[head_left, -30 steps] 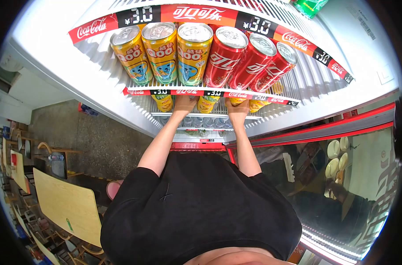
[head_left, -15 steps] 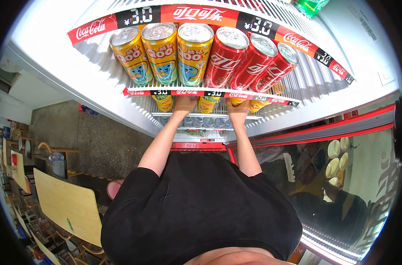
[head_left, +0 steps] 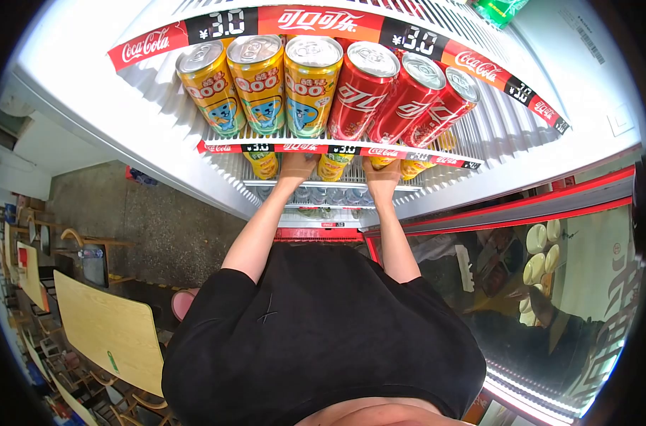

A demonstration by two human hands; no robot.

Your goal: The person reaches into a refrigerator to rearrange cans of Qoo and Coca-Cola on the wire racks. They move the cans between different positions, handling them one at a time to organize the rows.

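Note:
Both my hands reach under a red price strip point(head_left: 298, 148) into a lower fridge shelf. My left hand point(head_left: 296, 169) is between two yellow drink containers, one to its left point(head_left: 264, 165) and another to its right point(head_left: 333, 167); the strip hides its fingers. Around a yellow drink container point(head_left: 382, 162) my right hand point(head_left: 384, 177) is closed, its fingertips partly hidden. Just right of that hand stands one more yellow container point(head_left: 414, 169). On the shelf above are yellow Qoo cans point(head_left: 264, 89) and red Coca-Cola cans point(head_left: 362, 96).
Clear bottles point(head_left: 321, 196) stand on a shelf below my hands. The open glass door point(head_left: 536, 284) is at the right, with reflections in it. Wooden tables point(head_left: 106, 330) and chairs fill the left side. A green can point(head_left: 502, 10) shows at the top right.
Both hands stay almost in the same place. A dark reflection in the glass door has shifted; the cans above have not moved.

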